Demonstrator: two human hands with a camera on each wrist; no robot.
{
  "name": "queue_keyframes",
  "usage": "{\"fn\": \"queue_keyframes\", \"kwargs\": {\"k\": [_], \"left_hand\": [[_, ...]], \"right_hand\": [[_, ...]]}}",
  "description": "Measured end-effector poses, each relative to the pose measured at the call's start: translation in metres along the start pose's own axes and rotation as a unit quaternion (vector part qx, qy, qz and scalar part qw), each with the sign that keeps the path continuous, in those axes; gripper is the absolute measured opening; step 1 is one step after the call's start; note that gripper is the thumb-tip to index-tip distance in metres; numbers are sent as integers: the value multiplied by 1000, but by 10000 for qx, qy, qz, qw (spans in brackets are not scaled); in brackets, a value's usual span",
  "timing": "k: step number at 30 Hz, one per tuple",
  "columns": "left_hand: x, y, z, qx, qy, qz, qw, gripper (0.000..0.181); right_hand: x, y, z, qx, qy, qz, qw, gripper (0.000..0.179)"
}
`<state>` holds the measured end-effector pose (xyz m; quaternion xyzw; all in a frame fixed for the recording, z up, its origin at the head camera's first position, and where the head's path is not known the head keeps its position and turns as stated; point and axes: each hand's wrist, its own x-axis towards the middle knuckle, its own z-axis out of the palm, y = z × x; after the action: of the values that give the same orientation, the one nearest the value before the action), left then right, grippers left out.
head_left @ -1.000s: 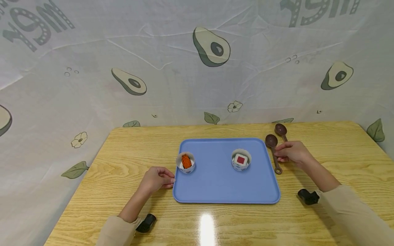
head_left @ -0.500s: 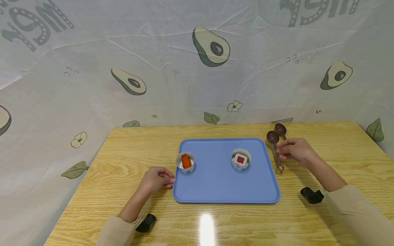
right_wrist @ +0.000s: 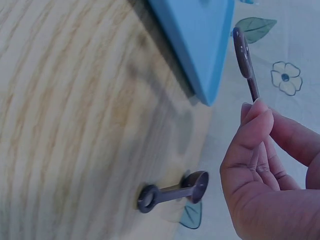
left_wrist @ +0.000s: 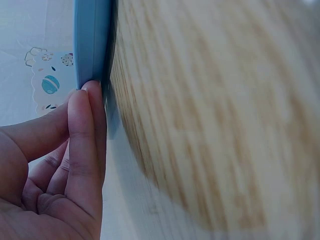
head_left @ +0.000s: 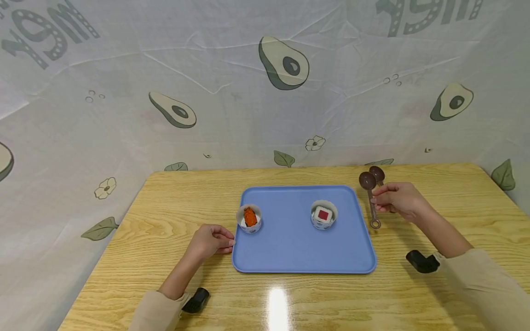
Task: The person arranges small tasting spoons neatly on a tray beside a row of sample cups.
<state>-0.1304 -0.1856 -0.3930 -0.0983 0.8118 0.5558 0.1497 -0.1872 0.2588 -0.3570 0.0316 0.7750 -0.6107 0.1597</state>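
My left hand [head_left: 212, 240] pinches the left rim of a blue tray [head_left: 298, 248] between thumb and fingers; the left wrist view shows the fingertips on the tray's edge [left_wrist: 92, 45]. My right hand [head_left: 400, 201] pinches the handle of a brown measuring spoon [head_left: 367, 180], held above the table beside the tray's right side. In the right wrist view this spoon [right_wrist: 242, 52] is seen edge-on, its handle partly hidden by fingers. A second brown measuring spoon [right_wrist: 172, 194] lies on the table behind it; in the head view the right hand partly covers it.
On the tray stand two paper cups. The left cup [head_left: 254, 228] holds an orange-topped sushi piece [head_left: 250, 216]; the right cup [head_left: 323, 225] holds a white one with a red centre [head_left: 324, 214]. A patterned cloth [head_left: 232, 115] hangs behind the wooden table [head_left: 186, 193].
My right hand has lifted the nearer measuring spoon off the table, moving slightly up and to the right. The left hand and tray have stayed in place.
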Motion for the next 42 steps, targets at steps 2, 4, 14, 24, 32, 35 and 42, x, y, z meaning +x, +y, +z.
{"fn": "queue_keyframes", "kwargs": {"k": [2, 4, 14, 24, 32, 35, 42], "left_hand": [[0, 0, 0, 24, 11, -4, 10000, 9], [0, 0, 0, 29, 17, -12, 10000, 9], [0, 0, -1, 37, -12, -6, 10000, 10], [0, 0, -1, -32, -49, 29, 10000, 9], [0, 1, -1, -60, -19, -43, 10000, 9], [0, 1, -1, -78, -24, -38, 10000, 9], [0, 0, 0, -70, -38, -12, 10000, 9]], "right_hand": [[-1, -2, 2, -72, 6, -30, 10000, 21], [-1, -5, 4, -125, 2, -89, 9999, 21], [-4, -16, 16, -61, -118, -328, 9994, 24], [-5, -22, 28, -53, -197, -376, 9991, 25], [-7, -26, 39, -96, -250, -449, 9986, 30], [-8, -28, 42, -60, -304, -471, 9984, 30], [-7, -31, 52, -95, -364, -472, 9982, 30]]}}
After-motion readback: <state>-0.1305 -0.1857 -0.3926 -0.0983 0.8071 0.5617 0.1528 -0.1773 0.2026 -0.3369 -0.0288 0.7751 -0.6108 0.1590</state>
